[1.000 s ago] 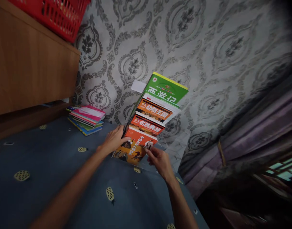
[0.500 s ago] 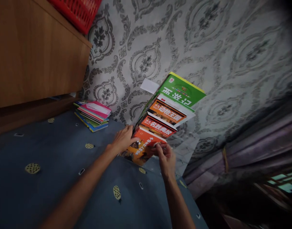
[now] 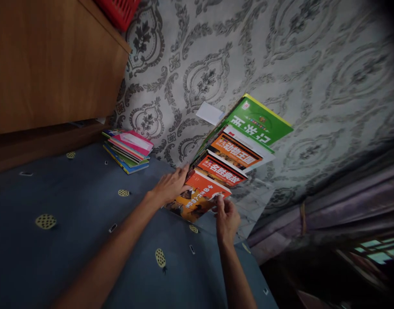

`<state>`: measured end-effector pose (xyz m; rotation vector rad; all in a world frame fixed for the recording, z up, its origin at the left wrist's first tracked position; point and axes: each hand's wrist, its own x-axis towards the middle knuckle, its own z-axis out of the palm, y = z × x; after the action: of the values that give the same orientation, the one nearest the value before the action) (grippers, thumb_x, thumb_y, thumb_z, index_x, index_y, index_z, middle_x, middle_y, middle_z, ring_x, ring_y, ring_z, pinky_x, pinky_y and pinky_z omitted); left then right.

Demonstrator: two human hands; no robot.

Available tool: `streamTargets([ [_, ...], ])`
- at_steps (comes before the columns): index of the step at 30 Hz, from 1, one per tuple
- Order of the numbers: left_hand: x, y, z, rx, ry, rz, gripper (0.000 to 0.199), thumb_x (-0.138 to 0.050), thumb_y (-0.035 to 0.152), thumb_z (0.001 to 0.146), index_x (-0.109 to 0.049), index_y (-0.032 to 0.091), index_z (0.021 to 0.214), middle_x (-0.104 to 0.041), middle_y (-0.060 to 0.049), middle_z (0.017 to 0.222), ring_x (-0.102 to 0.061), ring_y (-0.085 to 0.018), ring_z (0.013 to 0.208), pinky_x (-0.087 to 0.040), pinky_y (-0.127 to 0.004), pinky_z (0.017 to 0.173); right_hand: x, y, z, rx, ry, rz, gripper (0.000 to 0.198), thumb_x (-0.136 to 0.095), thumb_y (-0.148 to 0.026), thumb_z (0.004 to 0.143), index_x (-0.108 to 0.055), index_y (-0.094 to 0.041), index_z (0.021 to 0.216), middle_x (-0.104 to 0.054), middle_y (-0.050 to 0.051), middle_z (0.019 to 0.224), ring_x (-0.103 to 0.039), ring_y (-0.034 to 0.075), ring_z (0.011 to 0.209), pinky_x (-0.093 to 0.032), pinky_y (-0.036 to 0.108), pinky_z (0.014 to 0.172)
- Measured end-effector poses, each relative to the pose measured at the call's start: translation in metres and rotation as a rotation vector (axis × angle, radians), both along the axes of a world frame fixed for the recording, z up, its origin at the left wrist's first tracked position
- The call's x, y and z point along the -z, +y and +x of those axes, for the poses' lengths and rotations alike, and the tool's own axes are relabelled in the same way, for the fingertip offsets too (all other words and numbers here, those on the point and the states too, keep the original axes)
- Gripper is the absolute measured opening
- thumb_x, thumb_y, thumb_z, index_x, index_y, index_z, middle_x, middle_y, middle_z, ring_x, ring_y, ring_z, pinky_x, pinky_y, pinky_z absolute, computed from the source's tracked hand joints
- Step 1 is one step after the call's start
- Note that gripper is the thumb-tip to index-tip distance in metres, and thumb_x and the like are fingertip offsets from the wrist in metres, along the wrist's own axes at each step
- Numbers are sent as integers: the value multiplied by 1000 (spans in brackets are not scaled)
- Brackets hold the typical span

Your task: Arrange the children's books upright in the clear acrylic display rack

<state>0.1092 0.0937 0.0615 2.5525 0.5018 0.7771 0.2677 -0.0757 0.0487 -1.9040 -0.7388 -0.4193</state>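
Observation:
An orange book (image 3: pixel 200 198) with white Chinese characters on its cover stands frontmost in a row of upright books. My left hand (image 3: pixel 171 185) holds its left edge, thumb on the cover and fingers along the side of the row. At the right edge, my right hand (image 3: pixel 227 218) pinches the same book between thumb and fingers. Stepped up behind it are a red-and-orange book (image 3: pixel 221 169), an orange-and-black book (image 3: pixel 237 152) and a tall green book (image 3: pixel 264 122). A clear plastic holder (image 3: pixel 256 204) shows to the right of the books; its base is mostly hidden.
A stack of thin books (image 3: pixel 129 150) lies on the blue pineapple-print cloth (image 3: pixel 87 201) to the left. Above it are a wooden cabinet (image 3: pixel 61 64) and a red basket (image 3: pixel 122 13). Patterned wallpaper (image 3: pixel 209 81) rises behind; a curtain (image 3: pixel 338 210) hangs at right.
The view has shifted slightly, so the books sit further right in the picture. Both hands stay at the orange book; my right fingers have moved a little at its right edge.

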Motion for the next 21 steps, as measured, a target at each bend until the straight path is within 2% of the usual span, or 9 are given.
streamTargets([
  [5, 5, -3, 4, -2, -10, 106, 72, -48, 38, 102, -8, 23, 160, -52, -20, 142, -65, -34, 118, -53, -40, 88, -2, -2, -2, -11, -115, -117, 76, -38, -87, 83, -68, -18, 70, -67, 7, 60, -64, 23, 56, -45, 29, 51],
  [10, 2, -4, 2, 8, 12, 93, 70, -48, 38, 102, -12, 20, 159, -51, -20, 143, -62, -35, 122, -52, -40, 91, -1, -2, -2, -53, -34, -75, 76, -43, -88, 79, -69, -18, 70, -67, 6, 59, -65, 24, 57, -47, 29, 50],
  [15, -3, -7, -1, -7, 35, 57, 68, -46, 37, 103, -12, 25, 160, -50, -19, 144, -63, -35, 121, -52, -41, 92, -1, -2, 1, -88, -5, -59, 75, -45, -86, 81, -71, -17, 70, -68, 6, 61, -65, 23, 57, -51, 30, 50],
  [21, 2, -2, -3, 21, -12, 25, 67, -43, 43, 103, -14, 27, 160, -50, -18, 146, -63, -36, 121, -52, -45, 94, -1, -6, 2, -113, 26, -57, 73, -49, -83, 81, -75, -15, 80, -74, 8, 71, -67, 23, 60, -52, 30, 51],
])
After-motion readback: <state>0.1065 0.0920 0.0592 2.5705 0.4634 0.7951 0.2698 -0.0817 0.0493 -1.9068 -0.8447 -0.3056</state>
